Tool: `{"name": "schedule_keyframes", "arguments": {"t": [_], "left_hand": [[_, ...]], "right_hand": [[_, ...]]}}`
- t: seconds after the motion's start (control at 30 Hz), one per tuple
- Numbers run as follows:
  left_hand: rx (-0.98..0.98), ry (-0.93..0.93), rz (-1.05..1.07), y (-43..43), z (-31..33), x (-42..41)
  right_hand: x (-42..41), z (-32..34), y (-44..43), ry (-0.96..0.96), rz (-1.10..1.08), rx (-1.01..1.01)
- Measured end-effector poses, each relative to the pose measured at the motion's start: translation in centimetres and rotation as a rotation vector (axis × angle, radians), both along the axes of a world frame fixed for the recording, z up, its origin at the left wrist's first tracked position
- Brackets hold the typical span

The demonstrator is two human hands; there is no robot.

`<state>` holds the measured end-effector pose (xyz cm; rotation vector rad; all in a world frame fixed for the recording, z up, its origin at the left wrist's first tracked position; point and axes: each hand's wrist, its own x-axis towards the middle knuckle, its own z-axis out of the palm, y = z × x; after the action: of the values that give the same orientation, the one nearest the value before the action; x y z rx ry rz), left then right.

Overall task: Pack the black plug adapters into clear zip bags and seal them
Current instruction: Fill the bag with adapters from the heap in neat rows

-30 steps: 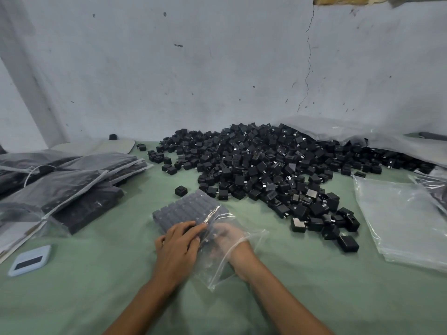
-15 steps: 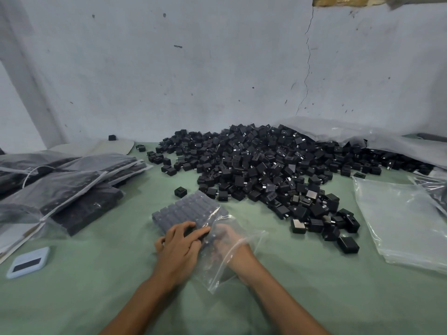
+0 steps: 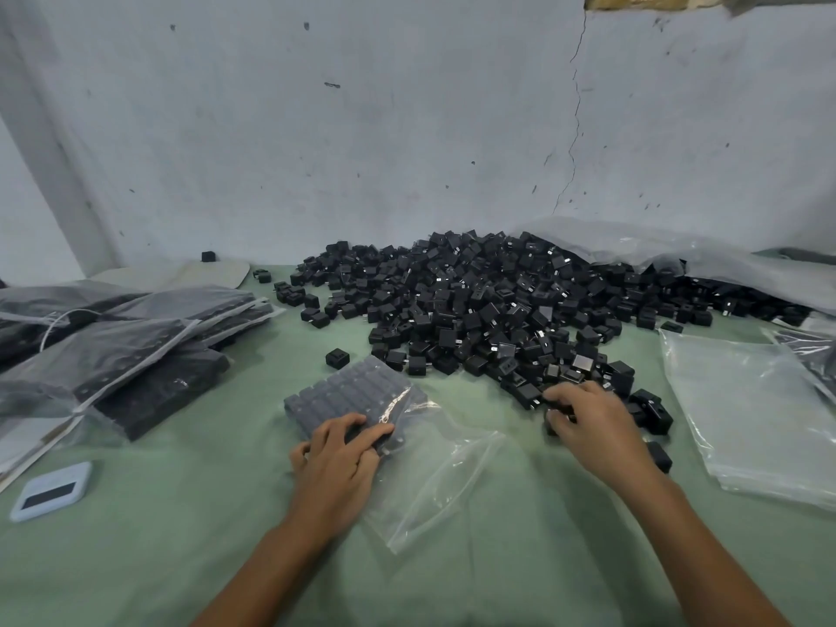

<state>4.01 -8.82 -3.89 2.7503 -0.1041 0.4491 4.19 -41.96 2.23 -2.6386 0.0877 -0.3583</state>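
right hand [image 3: 592,418] out of the clear zip bag [image 3: 434,463], now clutching loose black adapters [image 3: 475,305] | left hand [image 3: 339,459] fingers flat, pressing packed rows | refilling, unsealed

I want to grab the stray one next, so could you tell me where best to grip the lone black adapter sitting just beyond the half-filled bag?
Pinch the lone adapter across two opposite flat faces, probably coming from above: it is a small cube standing apart with bare cloth all round it.
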Motion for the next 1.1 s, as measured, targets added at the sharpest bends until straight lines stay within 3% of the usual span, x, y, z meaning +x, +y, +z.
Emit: {"name": "schedule_keyframes", "arguments": {"t": [0.07,0.17,0.37,0.7,0.77,0.83,0.9,0.93,1.0,1.1], "left_hand": [[0.001,0.004,0.002,0.0,0.0,-0.1],[0.006,0.003,0.002,0.0,0.2,0.0],[0.024,0.009,0.004,0.0,0.1,-0.2],[0.014,0.005,0.000,-0.2,0.3,-0.3],[0.016,0.009,-0.001,-0.1,0.3,-0.4],[0.014,0.013,0.000,-0.1,0.4,-0.3],[0.013,0.015,0.003,-0.2,0.4,-0.3],[0.010,0.015,0.005,-0.2,0.5,-0.3],[0.001,0.013,0.007,-0.2,0.5,-0.3],[0.009,0.017,0.007,-0.2,0.4,-0.3]], "right_hand": [[0.6,-1.0,-1.4,0.071,-0.088,-0.151],[0.9,-2.3,-2.2,0.140,-0.103,-0.115],[0.9,-3.3,-2.6,0.008,-0.168,-0.205],[0.6,-3.5,-2.8,0.060,-0.198,-0.308],[0.4,-3.2,-2.5,-0.053,-0.167,-0.112],[0.0,-2.0,-1.7,-0.071,-0.083,0.445],[-0.4,-0.6,-1.1,0.015,0.027,1.106],[-0.5,-0.1,-1.1,0.061,0.095,1.331],[-0.4,0.5,-1.1,0.113,0.200,1.555],[-0.8,0.9,-0.9,0.133,0.309,1.631]]}}
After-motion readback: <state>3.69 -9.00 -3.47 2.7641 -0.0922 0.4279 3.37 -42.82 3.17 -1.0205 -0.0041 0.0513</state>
